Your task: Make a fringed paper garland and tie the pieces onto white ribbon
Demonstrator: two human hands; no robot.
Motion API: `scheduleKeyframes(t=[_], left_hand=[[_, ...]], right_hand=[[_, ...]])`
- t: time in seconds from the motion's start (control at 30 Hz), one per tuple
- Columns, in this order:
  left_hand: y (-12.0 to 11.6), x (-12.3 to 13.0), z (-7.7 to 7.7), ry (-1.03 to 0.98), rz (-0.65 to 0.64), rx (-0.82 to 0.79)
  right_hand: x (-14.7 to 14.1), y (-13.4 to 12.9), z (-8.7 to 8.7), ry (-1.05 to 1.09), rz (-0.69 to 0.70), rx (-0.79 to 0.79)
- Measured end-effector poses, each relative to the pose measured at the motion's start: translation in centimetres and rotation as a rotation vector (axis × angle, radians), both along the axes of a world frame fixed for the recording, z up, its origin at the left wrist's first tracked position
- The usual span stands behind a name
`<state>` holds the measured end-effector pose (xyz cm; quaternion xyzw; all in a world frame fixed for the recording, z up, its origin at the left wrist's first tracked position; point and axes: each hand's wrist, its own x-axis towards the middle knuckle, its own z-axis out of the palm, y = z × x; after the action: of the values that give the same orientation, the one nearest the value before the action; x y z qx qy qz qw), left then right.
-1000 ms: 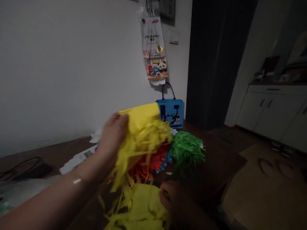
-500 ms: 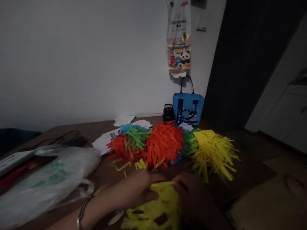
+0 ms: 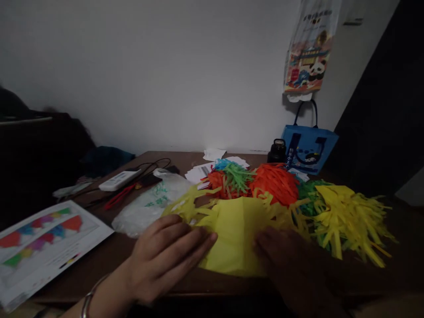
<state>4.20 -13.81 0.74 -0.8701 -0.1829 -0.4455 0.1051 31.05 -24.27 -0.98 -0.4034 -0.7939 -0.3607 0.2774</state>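
Observation:
A sheet of yellow fringed tissue paper point(image 3: 228, 238) lies unfolded at the table's front edge, with a crease down its middle and cut strips along its far side and corners. My left hand point(image 3: 168, 256), fingers bent and close together, grips its left side. On the right side, my right hand point(image 3: 281, 251) holds the paper with curled fingers; it is dark and its fingertips are partly blurred. Just behind lie bunches of cut paper strips: an orange bunch point(image 3: 274, 182), a green and blue bunch point(image 3: 236, 174) and a yellow bunch point(image 3: 347, 216).
A clear plastic bag point(image 3: 149, 205) and a white power strip point(image 3: 119, 179) with cables lie to the left. A printed sheet with bunting pictures point(image 3: 49, 247) is at the left edge. White papers point(image 3: 198, 172), a black bottle point(image 3: 277, 151) and a blue tote bag point(image 3: 308, 148) stand near the wall.
The yellow paper has gone from a narrow bunched shape to a spread, opened sheet, and my hands have moved apart. The view has swung left, bringing the printed sheet into sight.

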Motion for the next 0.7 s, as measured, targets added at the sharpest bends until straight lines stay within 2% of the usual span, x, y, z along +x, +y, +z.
scheduleKeyframes(t=[0.07, 0.13, 0.2, 0.27, 0.37, 0.5, 0.7], left_hand=[[0.5, -1.2, -1.6, 0.287, -0.049, 0.049], [0.9, -1.8, -3.0, 0.529, -0.040, -0.014], [0.5, -1.7, -3.9, 0.643, -0.016, -0.164], [-0.4, -1.0, -4.1, 0.640, -0.031, -0.316], [-1.5, 0.8, -4.0, 0.586, -0.114, -0.463], [-1.1, 2.6, -4.5, 0.606, -0.178, -0.613], [0.1, 2.1, -5.4, 0.567, -0.206, -0.622]], right_hand=[[-0.8, 1.5, -2.6, -0.028, 0.096, -0.104], [-1.3, 3.1, -5.6, 0.040, 0.168, -0.179], [-1.3, 4.2, -8.0, 0.104, 0.196, -0.244], [-1.1, 4.5, -9.2, 0.119, 0.179, -0.334], [-0.6, 3.9, -8.9, 0.127, 0.169, -0.454], [-0.3, 2.9, -7.5, 0.192, 0.173, -0.581], [-0.6, 2.1, -6.2, 0.304, 0.232, -0.671]])
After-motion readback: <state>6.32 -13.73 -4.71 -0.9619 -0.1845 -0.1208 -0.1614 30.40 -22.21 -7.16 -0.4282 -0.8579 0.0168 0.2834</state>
